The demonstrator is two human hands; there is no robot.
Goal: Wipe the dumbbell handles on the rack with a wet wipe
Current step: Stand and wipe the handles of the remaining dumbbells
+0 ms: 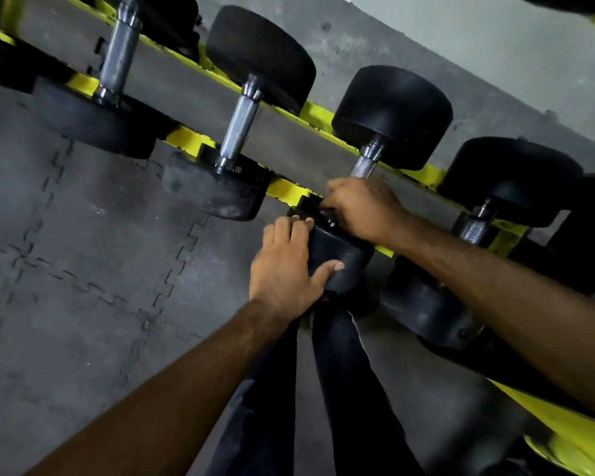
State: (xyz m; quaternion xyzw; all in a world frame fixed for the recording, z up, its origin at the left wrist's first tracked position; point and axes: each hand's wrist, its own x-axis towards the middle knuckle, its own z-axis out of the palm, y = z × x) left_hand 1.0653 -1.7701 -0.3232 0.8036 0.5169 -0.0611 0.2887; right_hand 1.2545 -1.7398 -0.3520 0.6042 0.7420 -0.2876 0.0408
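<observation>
Several black dumbbells lie across a yellow rack (pixel 186 137). My right hand (pixel 361 209) is curled round the lower part of the chrome handle (pixel 364 166) of the third dumbbell; no wet wipe shows, it may be hidden inside the fist. My left hand (pixel 287 262) grips the near black head (pixel 344 262) of that same dumbbell, fingers over its top and thumb across its face. To the left, the handle (pixel 239 127) of the second dumbbell and the handle (pixel 117 58) of the first one are bare.
A fourth dumbbell (pixel 474 228) lies to the right under my right forearm. Grey interlocking floor mats (pixel 83 252) spread at left. My dark-trousered legs (pixel 344 389) stand just below the rack. A concrete wall (pixel 461 39) runs behind it.
</observation>
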